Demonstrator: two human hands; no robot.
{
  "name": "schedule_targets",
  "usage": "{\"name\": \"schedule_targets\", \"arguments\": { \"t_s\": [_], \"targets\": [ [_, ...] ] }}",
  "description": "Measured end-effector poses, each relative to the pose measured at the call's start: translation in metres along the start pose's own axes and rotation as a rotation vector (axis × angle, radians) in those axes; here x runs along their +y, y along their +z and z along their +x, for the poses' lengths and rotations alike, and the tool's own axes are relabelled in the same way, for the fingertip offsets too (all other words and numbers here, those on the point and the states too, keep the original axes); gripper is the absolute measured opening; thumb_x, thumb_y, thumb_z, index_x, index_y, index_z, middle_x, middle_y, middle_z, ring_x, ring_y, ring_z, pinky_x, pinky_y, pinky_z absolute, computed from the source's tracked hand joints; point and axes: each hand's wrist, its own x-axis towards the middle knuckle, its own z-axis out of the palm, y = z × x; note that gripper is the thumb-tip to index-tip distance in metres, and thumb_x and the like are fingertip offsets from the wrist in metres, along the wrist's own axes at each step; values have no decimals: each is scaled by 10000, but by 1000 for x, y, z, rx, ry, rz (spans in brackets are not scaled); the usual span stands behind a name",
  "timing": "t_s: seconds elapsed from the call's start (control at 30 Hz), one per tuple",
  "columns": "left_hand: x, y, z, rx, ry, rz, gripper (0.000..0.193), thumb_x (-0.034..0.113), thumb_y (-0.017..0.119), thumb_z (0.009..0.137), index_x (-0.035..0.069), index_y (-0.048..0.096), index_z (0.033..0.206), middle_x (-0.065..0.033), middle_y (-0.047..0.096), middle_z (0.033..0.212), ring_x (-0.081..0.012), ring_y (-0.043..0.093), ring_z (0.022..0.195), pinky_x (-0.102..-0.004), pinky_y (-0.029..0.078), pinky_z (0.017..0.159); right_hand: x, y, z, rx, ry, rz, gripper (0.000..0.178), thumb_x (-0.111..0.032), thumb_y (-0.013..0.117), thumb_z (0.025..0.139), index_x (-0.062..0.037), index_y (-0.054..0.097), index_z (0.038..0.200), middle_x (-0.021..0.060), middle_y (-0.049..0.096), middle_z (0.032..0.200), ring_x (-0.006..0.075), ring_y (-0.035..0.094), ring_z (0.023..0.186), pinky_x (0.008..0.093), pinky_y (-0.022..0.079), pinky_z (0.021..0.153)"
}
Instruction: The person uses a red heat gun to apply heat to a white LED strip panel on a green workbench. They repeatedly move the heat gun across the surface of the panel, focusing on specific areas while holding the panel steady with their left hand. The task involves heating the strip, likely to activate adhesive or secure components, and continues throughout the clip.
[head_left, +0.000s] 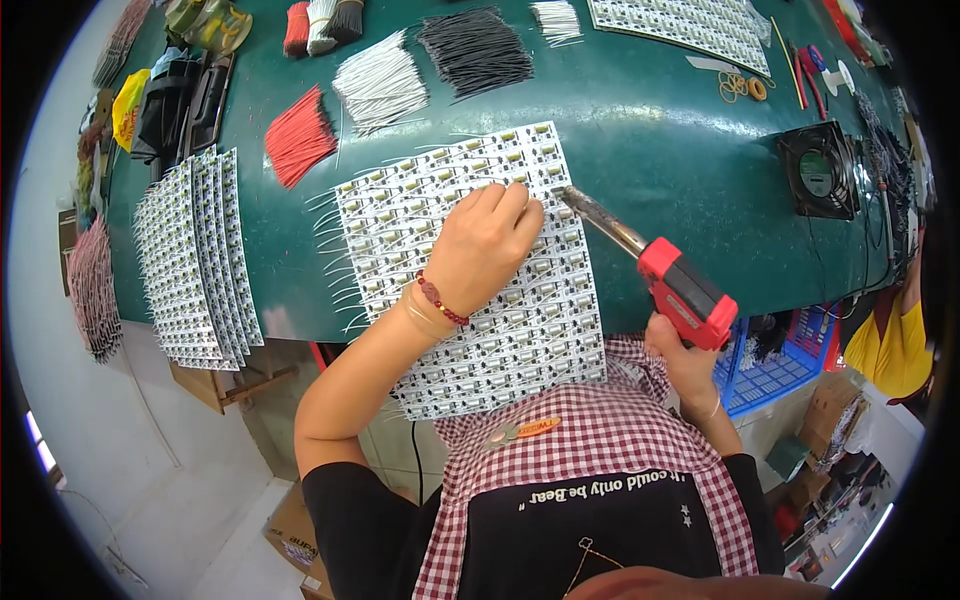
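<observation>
A large white panel of small circuit boards [520, 345] lies in front of me, its near part reaching past the table edge over my apron. Thin white wires stick out along its left side. My left hand [490, 240] rests over the panel's upper middle with its fingers pinched down on it; whatever they hold is hidden. In my right hand [683, 365] is a red and black soldering gun [690, 292], gripped by its handle. Its metal tip points up and left to the panel's right edge, close to my left fingertips; contact cannot be made out.
Red wires [300, 137], white wires [380, 82] and black wires [475, 50] lie in piles beyond the panel. More panels [185, 265] are stacked at left, others [690, 28] at far right. A black fan [818, 170] stands at right, above a blue crate [775, 370].
</observation>
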Motion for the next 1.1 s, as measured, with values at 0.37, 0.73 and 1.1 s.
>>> {"name": "schedule_targets", "arguments": {
  "t_s": [0.37,0.73,1.1],
  "targets": [
    [-1,-2,2,-59,49,161,221,55,634,741,58,662,960,-34,531,803,-175,544,730,-303,422,638,-19,3,5,-32,41,276,106,-90,709,902,-29,639,953,9,616,740,79,567,620,248,457,555],
    [-10,-9,12,2,27,110,222,20,638,723,81,680,932,-29,492,759,-184,536,707,-315,422,636,-18,5,9,-55,78,272,128,-87,713,895,-32,625,970,-7,601,723,57,545,590,235,436,524],
    [-13,0,10,-7,8,53,210,9,624,725,66,663,923,-44,493,781,-198,538,722,-329,447,660,-19,13,11,-44,31,95,199,-83,757,853,-21,659,1016,-33,619,794,42,538,662,226,437,576]
  ]
}}
